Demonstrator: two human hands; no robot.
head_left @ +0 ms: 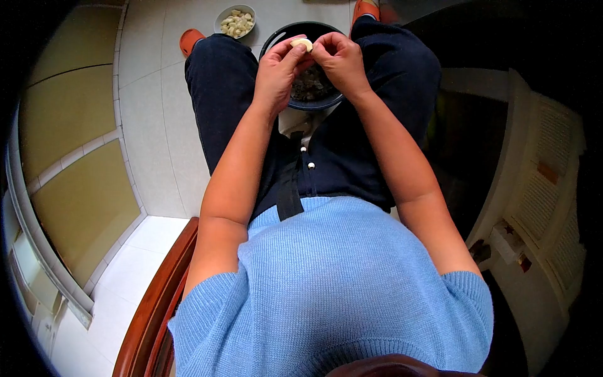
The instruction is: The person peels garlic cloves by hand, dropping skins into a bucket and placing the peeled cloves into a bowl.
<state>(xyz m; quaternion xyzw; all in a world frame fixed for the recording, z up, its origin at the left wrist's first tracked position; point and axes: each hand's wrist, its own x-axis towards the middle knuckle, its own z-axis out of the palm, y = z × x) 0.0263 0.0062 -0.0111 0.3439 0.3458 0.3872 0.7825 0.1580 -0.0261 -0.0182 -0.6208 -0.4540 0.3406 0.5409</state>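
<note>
My left hand (281,74) is closed in a pinch on a pale garlic clove (303,44), held up between thumb and fingers. Close by on the right, my right hand (342,65) has its thumb and fingertips pressed together at the clove's side. Whatever those right fingertips pinch is too small to make out. Both hands are over a dark round basin (315,105) between my legs. Dark bits lie inside the basin, partly hidden by the hands.
A white bowl (217,27) of peeled garlic cloves (237,24) stands on the tiled floor (146,119), beyond my left knee. Orange shoes (189,41) are on my feet. The wooden chair edge (157,295) shows at lower left.
</note>
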